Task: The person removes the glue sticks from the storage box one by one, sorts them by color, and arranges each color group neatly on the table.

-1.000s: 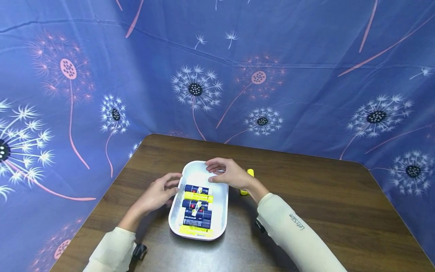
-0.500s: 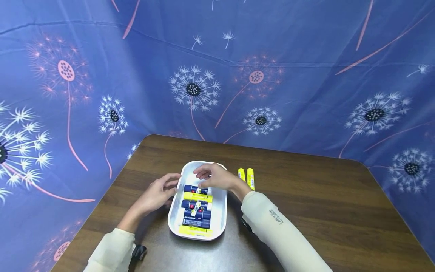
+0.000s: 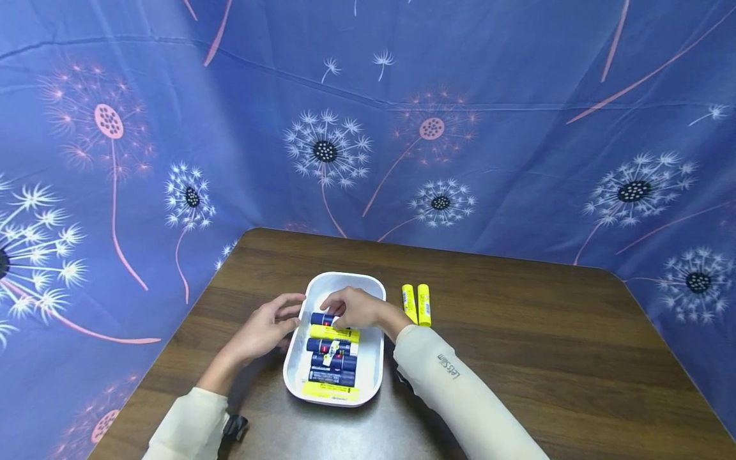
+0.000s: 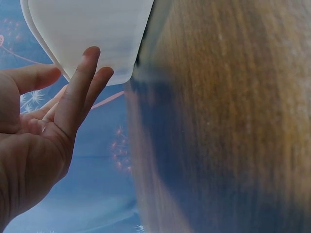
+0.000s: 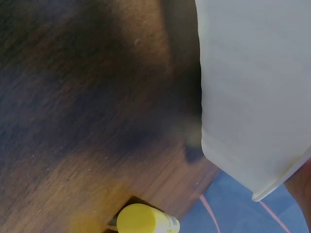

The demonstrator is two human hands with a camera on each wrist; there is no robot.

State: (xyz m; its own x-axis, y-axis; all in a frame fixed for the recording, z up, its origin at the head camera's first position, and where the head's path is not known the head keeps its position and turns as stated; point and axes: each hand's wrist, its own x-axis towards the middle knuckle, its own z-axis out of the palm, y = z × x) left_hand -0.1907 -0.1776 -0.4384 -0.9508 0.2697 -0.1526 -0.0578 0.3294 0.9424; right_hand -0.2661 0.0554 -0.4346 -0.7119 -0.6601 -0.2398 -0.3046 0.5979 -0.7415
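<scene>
A white tray (image 3: 369, 377) stands on the table, holding a column of dark blue and yellow glue sticks lying crosswise. My right hand (image 3: 361, 309) reaches over its right side. Fingers and thumb curl down around the farthest dark blue glue stick (image 3: 322, 319), pinching it and covering its right end. Just in front of that lies a yellow glue stick (image 3: 335, 333). My left hand (image 3: 262, 328) rests at the tray's left rim, fingers loosely extended. In the left wrist view its thumb (image 4: 46, 75) is at the rim, and its fingers overlap the outer wall.
Two yellow glue sticks (image 3: 424, 305) lie side by side on the brown wooden table (image 3: 552, 345), right of the tray. Behind the table hangs a blue cloth (image 3: 506, 140) with dandelion prints. The tray's wall (image 5: 252, 82) fills the right of the right wrist view.
My right hand has moved from the tray's far right rim leftward and down to the farthest dark blue glue stick. The two yellow sticks on the table are uncovered. My left hand stays put.
</scene>
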